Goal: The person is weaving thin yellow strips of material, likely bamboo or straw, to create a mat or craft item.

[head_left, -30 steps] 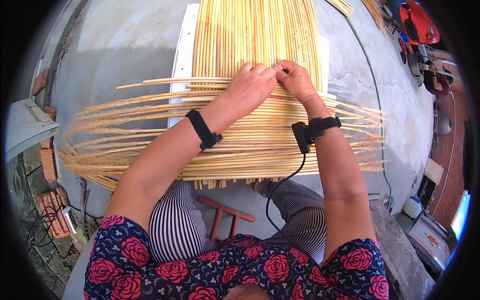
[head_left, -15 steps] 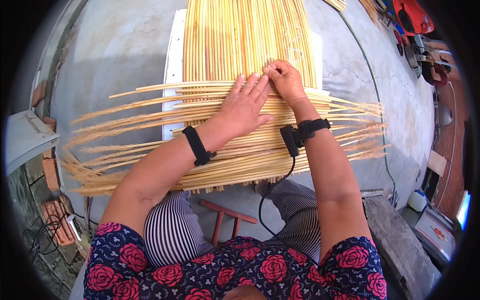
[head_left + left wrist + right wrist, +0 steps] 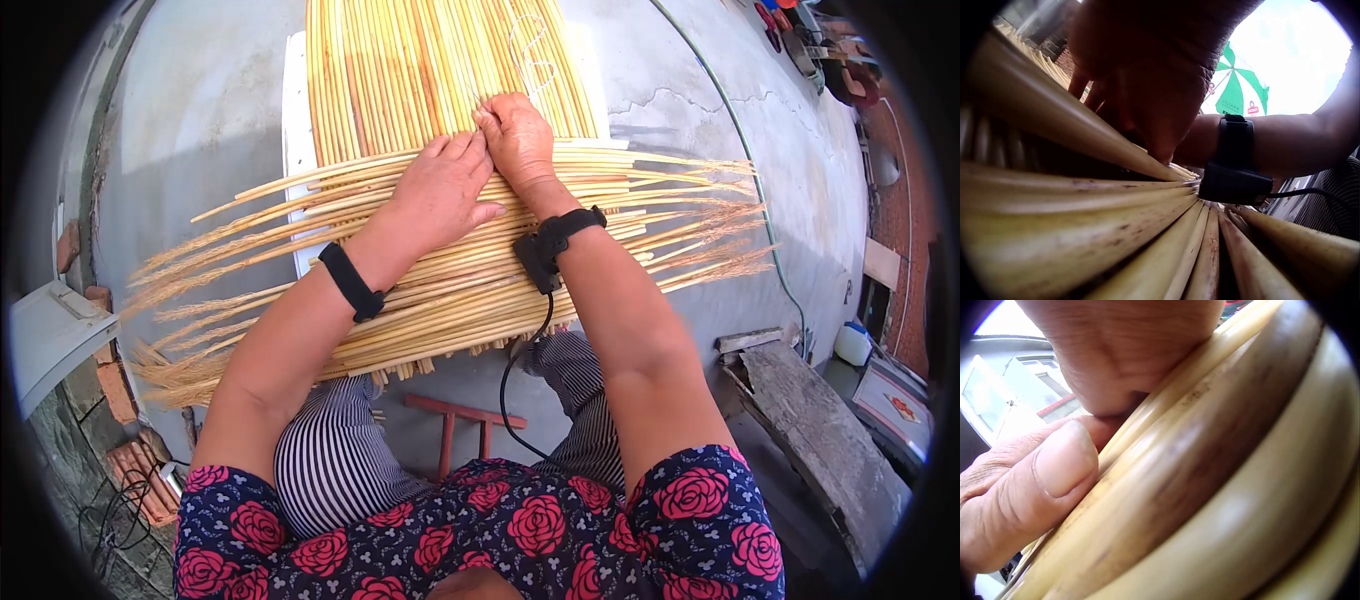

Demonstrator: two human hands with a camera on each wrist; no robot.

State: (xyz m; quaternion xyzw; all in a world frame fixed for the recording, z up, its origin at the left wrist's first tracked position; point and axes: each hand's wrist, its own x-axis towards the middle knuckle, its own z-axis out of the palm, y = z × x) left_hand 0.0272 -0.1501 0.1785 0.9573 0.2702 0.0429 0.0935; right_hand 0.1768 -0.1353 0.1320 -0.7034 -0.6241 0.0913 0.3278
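Observation:
Long yellow reed stalks (image 3: 430, 40) lie lengthwise side by side, with a layer of crosswise stalks (image 3: 470, 300) over their near part. My left hand (image 3: 435, 195) rests on the upper crosswise stalks, fingers extended and thumb out to the side; the left thumb (image 3: 1063, 465) lies against the stalks in the right wrist view. Just right of it, my right hand (image 3: 522, 140) has curled fingers, with thumb and forefinger pinching a thin white string close over the lengthwise stalks. A loose loop of the white string (image 3: 535, 62) lies beyond it. The pinched part is mostly hidden by the fingertips.
A white board (image 3: 297, 120) shows under the stalks. Feathery stalk tips (image 3: 165, 345) spread out at the left. Between the knees stands a red wooden stool (image 3: 465, 412). A green hose (image 3: 735, 115) runs along the concrete floor, and a weathered plank (image 3: 810, 430) lies at the right.
My left hand has drawn back from beside the right fingertips and flattened onto the crosswise stalks. The right hand keeps its pinch. The head view has shifted, so the stalks appear further left.

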